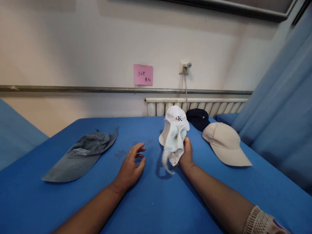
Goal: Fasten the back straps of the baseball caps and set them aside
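Observation:
My right hand (186, 154) grips the edge of a crumpled white cap (175, 138), lifted above the blue surface, its strap dangling and blurred. The cap's brim points to the left. Right behind it shows a white cap with dark letters (175, 113), partly hidden by the held one; whether they touch, I cannot tell. My left hand (131, 164) hovers over the middle of the surface, fingers apart and slightly bent, holding nothing. To its left lies a flattened grey cap (80, 156) with a long brim.
A beige cap (223, 141) and a dark navy cap (198, 117) lie on the right of the blue-covered bed (151, 204). Behind stand a radiator (156, 109), a metal rail (97, 89) and a plugged socket (184, 68). Blue curtains (282, 107) hang at right.

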